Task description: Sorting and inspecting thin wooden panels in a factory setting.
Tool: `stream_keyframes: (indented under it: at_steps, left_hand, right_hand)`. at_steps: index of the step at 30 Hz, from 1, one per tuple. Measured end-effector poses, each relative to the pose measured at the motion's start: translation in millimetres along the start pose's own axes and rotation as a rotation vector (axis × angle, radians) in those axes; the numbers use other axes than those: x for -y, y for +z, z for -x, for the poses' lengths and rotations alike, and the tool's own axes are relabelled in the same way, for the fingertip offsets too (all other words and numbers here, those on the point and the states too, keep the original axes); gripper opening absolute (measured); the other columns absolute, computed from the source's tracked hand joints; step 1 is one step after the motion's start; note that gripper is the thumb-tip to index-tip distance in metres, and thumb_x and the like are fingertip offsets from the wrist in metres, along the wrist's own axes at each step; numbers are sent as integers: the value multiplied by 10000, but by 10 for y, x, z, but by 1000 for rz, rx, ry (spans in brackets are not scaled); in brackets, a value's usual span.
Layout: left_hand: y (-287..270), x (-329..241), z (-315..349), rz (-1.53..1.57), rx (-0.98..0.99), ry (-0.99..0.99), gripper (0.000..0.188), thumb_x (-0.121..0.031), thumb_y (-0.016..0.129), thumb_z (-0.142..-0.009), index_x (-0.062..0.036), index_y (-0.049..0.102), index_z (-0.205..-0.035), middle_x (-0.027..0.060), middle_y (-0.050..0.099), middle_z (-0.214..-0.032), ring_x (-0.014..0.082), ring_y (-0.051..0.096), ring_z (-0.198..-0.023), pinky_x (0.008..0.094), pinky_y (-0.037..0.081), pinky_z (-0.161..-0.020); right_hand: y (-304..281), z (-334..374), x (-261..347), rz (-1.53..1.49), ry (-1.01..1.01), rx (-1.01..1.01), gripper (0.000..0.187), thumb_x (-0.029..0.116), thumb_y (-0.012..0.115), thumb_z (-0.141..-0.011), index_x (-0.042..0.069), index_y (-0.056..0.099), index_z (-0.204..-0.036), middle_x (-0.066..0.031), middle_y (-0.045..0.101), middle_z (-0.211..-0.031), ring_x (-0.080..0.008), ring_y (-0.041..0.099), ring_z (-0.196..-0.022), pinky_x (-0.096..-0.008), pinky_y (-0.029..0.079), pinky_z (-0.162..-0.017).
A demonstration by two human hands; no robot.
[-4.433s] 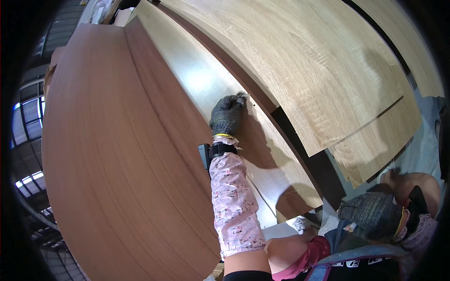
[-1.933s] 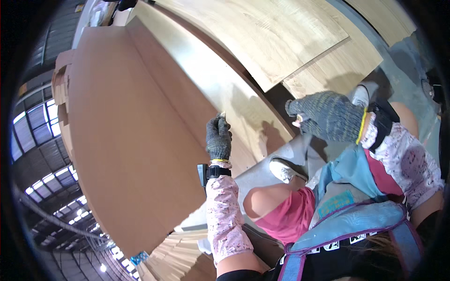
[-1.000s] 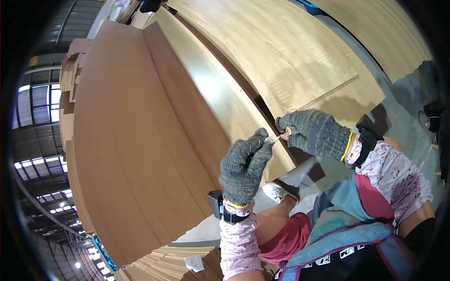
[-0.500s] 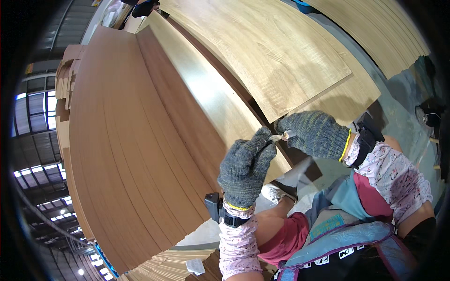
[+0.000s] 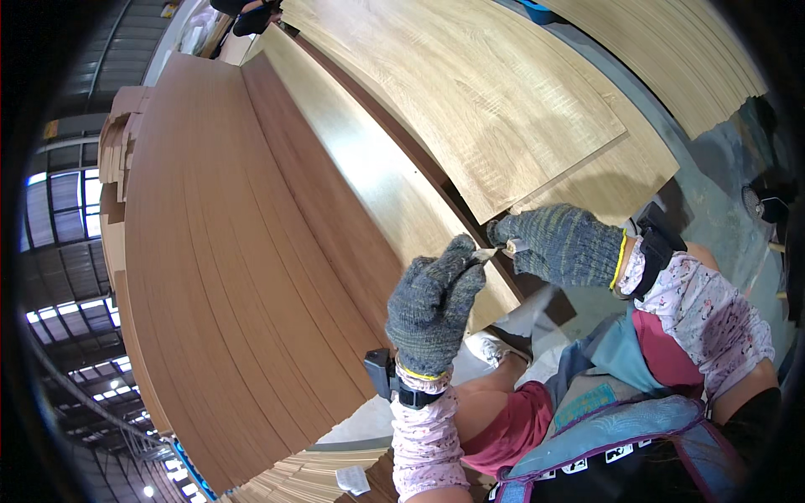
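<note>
Both my hands wear dark grey knitted gloves with yellow cuff edges. My right hand (image 5: pixel 562 243) is closed around a small pale, tube-like object (image 5: pixel 514 246), its end showing between thumb and fingers; I cannot tell its kind. Toward it, my left hand (image 5: pixel 432 310) pinches a thin whitish piece (image 5: pixel 484 254), its fingers pressed together. The two hands face each other, a short gap apart, over the near end of a light wood-grain board (image 5: pixel 394 180).
On the left stands a large stack of brown boards (image 5: pixel 226 277). Wide wood-grain panels (image 5: pixel 486 101) lie at the upper middle, with another panel stack (image 5: pixel 671 59) at upper right. A small fan (image 5: pixel 755 201) is at far right. Part of a person (image 5: pixel 251 15) shows at the far end.
My left hand has shifted slightly left and away from my right hand, widening the gap a little. The right hand has hardly moved.
</note>
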State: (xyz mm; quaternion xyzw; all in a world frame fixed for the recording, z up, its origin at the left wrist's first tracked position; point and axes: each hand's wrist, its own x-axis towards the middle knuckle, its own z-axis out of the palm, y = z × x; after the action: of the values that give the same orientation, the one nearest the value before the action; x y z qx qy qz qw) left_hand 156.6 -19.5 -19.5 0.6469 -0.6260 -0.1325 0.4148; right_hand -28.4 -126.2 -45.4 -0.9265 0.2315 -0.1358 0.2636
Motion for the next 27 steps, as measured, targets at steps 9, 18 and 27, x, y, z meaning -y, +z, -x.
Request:
stream_keyframes:
  at_steps: [9, 18, 27]
  left_hand:
    - [27, 14, -11, -61, 28, 56, 240, -85, 760, -736, -27, 692, -959, 111, 690, -889, 200, 638, -723, 291, 505, -659]
    - [102, 41, -13, -74, 19, 116, 308, -169, 758, -741, -94, 694, -1033, 97, 612, -740, 222, 595, -646, 321, 485, -581]
    - [14, 10, -43, -100, 116, 87, 266, -115, 768, -723, -42, 701, -970, 102, 687, -863, 213, 626, -703, 295, 498, -636]
  right_hand:
    - [116, -29, -36, -108, 18, 21, 401, 280, 610, -837, 62, 541, -1166, -188, 638, -985, -347, 627, -883, -437, 498, -769]
    - [64, 21, -18, -166, 61, 51, 376, 268, 615, -841, 60, 560, -1149, -191, 642, -954, -353, 625, -868, -437, 493, -759]
    - [90, -19, -28, -155, 18, 114, 411, 304, 597, -854, 39, 550, -1165, -201, 633, -962, -357, 620, -865, -431, 497, -762]
